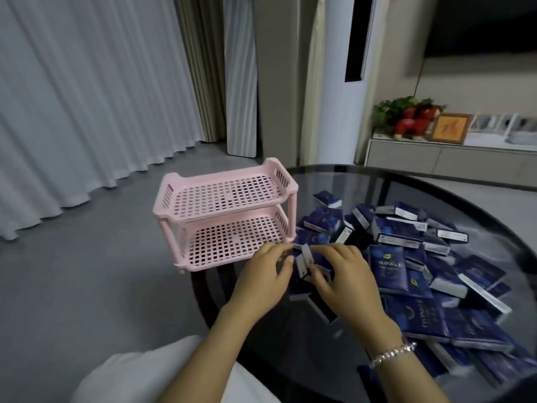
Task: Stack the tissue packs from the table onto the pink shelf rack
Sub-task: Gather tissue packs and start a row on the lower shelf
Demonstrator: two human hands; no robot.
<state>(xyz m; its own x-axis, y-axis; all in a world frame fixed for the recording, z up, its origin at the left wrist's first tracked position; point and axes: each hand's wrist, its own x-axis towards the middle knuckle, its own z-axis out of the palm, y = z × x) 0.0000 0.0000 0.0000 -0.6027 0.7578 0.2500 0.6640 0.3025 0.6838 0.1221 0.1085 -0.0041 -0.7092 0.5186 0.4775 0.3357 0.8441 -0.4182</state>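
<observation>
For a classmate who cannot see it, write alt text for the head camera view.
Two bare hands, left hand and right hand, grip a few dark blue tissue packs beside an empty pink two-tier perforated plastic shelf rack. More packs lie heaped on the round dark glass table.

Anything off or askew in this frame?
Yes: the pink rack hangs partly past the edge of the glass table, both tiers empty. The tissue packs lie in a loose jumble, tilted every way. Both hands, left and right, hold a few packs.

Pink rack (223, 196), navy tissue packs (406, 228)
</observation>
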